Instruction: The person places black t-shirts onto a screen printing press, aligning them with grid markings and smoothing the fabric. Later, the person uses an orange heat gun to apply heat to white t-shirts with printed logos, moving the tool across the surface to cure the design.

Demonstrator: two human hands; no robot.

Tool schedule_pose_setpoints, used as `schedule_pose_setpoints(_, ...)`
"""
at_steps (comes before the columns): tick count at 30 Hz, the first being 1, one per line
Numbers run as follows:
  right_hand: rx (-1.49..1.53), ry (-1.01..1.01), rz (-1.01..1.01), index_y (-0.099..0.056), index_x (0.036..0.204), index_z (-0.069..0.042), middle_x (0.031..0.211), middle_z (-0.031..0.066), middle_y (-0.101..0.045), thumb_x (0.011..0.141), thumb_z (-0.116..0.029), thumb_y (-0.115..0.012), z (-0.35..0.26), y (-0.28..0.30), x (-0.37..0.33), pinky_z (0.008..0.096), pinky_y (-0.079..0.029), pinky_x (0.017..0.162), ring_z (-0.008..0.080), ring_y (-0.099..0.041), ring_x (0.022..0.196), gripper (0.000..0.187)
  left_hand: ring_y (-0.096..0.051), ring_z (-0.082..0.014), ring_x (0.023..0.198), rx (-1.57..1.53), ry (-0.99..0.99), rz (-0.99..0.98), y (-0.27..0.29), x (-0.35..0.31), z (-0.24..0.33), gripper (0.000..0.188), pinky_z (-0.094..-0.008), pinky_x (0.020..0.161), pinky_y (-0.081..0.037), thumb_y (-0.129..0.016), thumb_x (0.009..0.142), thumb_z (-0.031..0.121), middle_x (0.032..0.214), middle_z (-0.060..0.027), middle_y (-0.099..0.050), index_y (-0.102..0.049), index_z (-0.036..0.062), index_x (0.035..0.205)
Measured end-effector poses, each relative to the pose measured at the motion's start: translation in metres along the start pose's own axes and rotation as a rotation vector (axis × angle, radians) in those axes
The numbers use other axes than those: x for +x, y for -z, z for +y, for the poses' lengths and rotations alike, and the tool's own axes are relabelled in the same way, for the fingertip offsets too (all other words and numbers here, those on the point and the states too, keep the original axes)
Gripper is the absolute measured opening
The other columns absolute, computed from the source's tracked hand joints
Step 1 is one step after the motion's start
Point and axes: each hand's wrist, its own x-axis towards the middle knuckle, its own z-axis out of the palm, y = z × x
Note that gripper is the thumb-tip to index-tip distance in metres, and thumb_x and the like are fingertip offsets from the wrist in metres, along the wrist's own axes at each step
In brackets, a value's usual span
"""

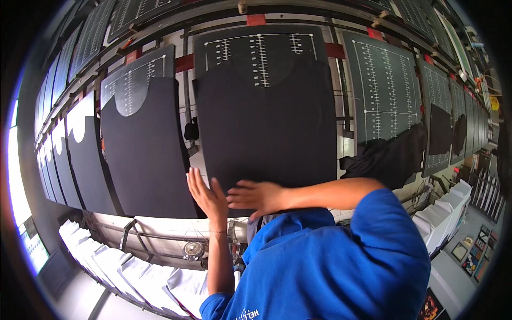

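Black cloth panel: smooth black fabric sheet with a scooped neckline, spread flat on the middle board. Neckline end points away from the person; long axis runs near to far, in line with the board.
Middle board: flat dark-grey board with white ruler marks; its far end shows bare above the fabric and inside the scoop.
Panel vs hands: nearly all of the panel lies beyond the hands, which sit at its near edge, toward the left corner.
Left hand: bare left hand at the near left corner, fingers extended and pointing away, gripping nothing. Can't tell if it presses on the fabric.
Right hand: bare right hand over the near edge, fingers spread toward the left hand, slightly blurred, not clenched. Contact unclear.
Left neighbour: second black fabric panel with a scooped neckline, laid flat, same direction.
Right neighbour: dark-grey ruler-marked board, crumpled black cloth bunched over its near end.
Long low rack: holds white folded sheets or cloths in a row, lower left; material unclear.
Grey tabletop: lower right, small dark trays near it, contents too small to tell.
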Motion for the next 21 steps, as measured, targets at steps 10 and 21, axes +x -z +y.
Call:
schedule_pose_setpoints(10,-0.595,-0.635,0.594,-0.041,0.152,-0.006,0.158,0.0181,-0.038,0.099,-0.063,-0.041,0.207,0.11,-0.106,0.0567,-0.019,0.122,0.0387,-0.029,0.149,0.078,-0.024,-0.0397,0.151,0.29,-0.508,-0.336,-0.076,0.022,0.101,0.07,-0.0545,0.123,-0.016,-0.052,0.099,0.039,0.16,-0.0216,-0.033,-0.037,-0.005,0.151)
schedule_pose_setpoints(21,0.404,-0.548,0.484,-0.048,0.148,-0.012,0.15,0.0148,-0.049,0.1,-0.047,-0.054,-0.14,-0.089,-0.184,0.0466,-0.028,0.121,0.033,-0.041,0.143,0.059,-0.036,-0.0415,0.144,0.127,-0.897,-0.173,-0.12,0.031,0.175,0.068,-0.0506,0.119,-0.03,-0.059,0.095,0.032,0.154,-0.0274,-0.04,-0.041,-0.0096,0.145)
